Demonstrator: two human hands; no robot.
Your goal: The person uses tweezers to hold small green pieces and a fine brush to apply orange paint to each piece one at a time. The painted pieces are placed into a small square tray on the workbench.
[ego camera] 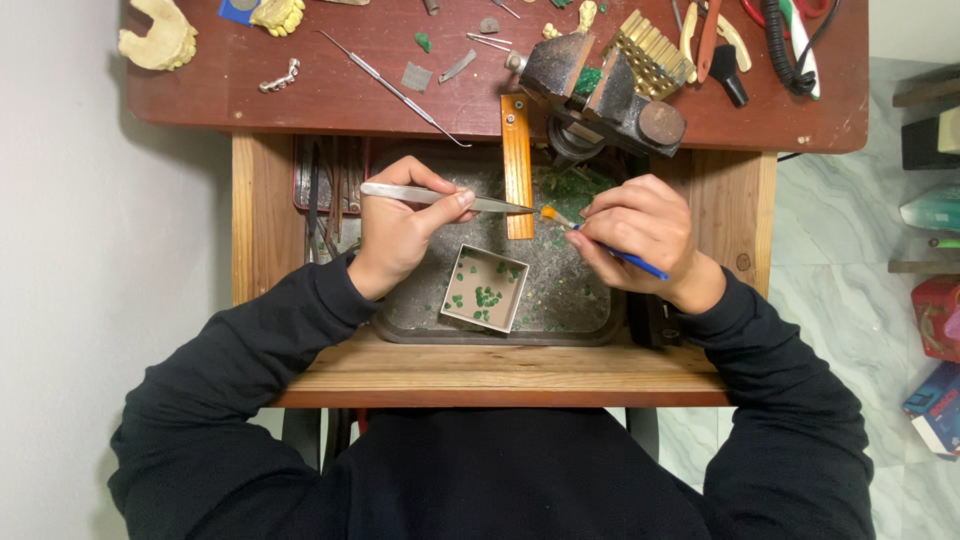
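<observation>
Dental-craft workshop: bench vise (pixel 600 95), plaster jaw casts (pixel 158 38), scattered hand tools (pixel 395 88).

Reddish-brown wooden desk (pixel 300 90) across the frame's top, plain white wall (pixel 60 250) at left, pale marbled floor tiles (pixel 840 300) at right.

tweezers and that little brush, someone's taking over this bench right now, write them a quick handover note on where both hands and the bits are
Left hand: pinches metal tweezers, tips pointing right over the orange wooden peg.
Right hand: holds a blue-handled brush, its orange tip just right of the tweezer tips.
Whatever sits between the tips is too small to make out.
Small open box in the grey tray, between the hands, holds many green pieces; more green bits lie loose on the tray.
Vise stands on the red bench top behind.
Done: pieces gathered in the box.
Left: the loose bits around it.
</observation>
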